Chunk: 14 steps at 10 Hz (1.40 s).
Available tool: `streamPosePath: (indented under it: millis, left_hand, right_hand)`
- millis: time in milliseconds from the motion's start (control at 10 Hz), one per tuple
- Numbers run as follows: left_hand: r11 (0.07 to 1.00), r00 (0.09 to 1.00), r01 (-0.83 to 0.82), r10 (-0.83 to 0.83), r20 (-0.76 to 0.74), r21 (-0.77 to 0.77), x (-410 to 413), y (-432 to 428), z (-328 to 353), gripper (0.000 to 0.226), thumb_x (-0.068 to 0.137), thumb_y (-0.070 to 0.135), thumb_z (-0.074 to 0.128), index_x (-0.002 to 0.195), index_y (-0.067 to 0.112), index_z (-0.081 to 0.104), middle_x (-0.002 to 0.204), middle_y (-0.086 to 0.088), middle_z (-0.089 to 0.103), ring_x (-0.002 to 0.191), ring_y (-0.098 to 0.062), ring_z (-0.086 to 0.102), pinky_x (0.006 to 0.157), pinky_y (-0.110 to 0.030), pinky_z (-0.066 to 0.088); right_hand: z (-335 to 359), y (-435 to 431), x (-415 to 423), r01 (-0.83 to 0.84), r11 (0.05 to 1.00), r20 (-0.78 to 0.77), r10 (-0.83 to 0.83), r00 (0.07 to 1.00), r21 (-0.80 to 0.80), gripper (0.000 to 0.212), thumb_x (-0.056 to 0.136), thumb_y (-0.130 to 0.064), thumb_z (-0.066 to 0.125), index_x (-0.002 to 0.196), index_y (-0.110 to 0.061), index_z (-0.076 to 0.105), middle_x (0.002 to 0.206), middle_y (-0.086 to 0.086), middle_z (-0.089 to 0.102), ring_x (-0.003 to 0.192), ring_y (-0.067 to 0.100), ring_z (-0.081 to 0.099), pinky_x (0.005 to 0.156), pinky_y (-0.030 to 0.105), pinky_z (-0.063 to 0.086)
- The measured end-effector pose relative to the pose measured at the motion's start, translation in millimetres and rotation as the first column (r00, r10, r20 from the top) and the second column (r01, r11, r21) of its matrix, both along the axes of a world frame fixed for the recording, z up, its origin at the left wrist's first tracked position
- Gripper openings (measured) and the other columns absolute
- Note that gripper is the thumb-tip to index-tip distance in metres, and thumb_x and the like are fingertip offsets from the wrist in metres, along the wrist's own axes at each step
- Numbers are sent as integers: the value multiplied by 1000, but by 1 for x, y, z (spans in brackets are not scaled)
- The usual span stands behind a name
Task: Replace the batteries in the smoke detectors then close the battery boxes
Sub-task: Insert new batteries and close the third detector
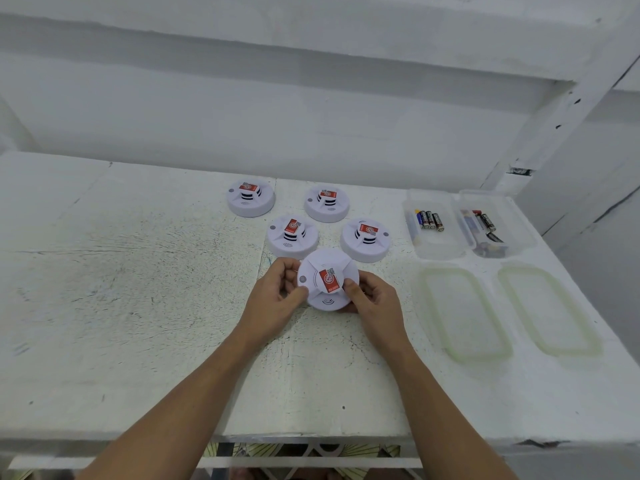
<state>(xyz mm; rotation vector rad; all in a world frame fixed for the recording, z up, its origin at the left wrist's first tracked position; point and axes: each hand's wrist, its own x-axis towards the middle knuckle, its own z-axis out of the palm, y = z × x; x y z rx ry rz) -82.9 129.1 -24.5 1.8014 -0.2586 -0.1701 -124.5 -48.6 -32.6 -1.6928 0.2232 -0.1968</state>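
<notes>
Counter [138, 271] first, from your left: a far smoke detector [251, 199] stands on it with three more beside it, all face up and wearing red stickers. Your left grip [277, 289] clasps the left rim of the near smoke detector [325, 282], thumb on its top face and fingers curled under. That detector sits between your hands at the near middle of the counter, tilted toward you. Whether its underside touches the counter, you cannot tell. Your right grip [370, 299] clasps the right rim the same way.

Judge it as light, stiff, hollow plastic with a smooth shell that could slip. Hold it by the rim, not by the raised vented centre, which looks the frailer part. No battery box shows on this face, so it is likely underneath.

Further right, two open clear boxes [433, 251] hold batteries [429, 220], and their lids [460, 313] lie nearer you.
</notes>
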Motion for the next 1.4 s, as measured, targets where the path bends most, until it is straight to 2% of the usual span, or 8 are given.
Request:
streamPosePath:
  millis: [100,300,700,1100,1400]
  left_hand:
    - [1000,1000,1,-1,0,0,1,0,-1,33,70,38,59,102,29,58,92,-2,64,85,-27,59,79,-52,52]
    - [1000,1000,-2,2,-1,1,0,0,-1,27,75,26,60,102,26,58,90,-2,64,84,-26,58,78,-50,53]
    - [1000,1000,4,-4,4,4,0,0,-2,27,76,24,60,103,24,58,90,-4,64,83,-27,59,77,-48,52]
    - [1000,1000,3,-3,7,-3,-1,1,-1,25,76,23,60,101,28,58,88,0,63,82,-24,58,78,-48,52]
    - [1000,1000,4,-4,4,-6,-1,1,-1,25,76,23,60,101,28,58,89,-2,63,83,-26,58,78,-49,52]
  right_hand:
    - [-1,0,0,1,1000,-5,-1,1000,-7,19,93,-23,58,108,-19,69,96,-1,74,90,16,69,79,42,59]
    - [-1,0,0,-1,1000,-4,1,1000,5,19,93,-22,58,109,-17,68,96,0,74,91,17,70,79,44,58]
    - [-3,-1,0,-2,1000,3,2,1000,-4,19,93,-22,58,108,-17,69,96,0,73,90,16,69,78,40,59]
    - [-2,-1,0,-1,1000,21,1,1000,-4,22,93,-21,57,112,-14,67,99,1,73,91,14,69,74,30,58]
    - [-2,0,0,-2,1000,22,2,1000,-15,20,93,-23,57,110,-17,68,98,0,73,92,15,69,76,34,59]
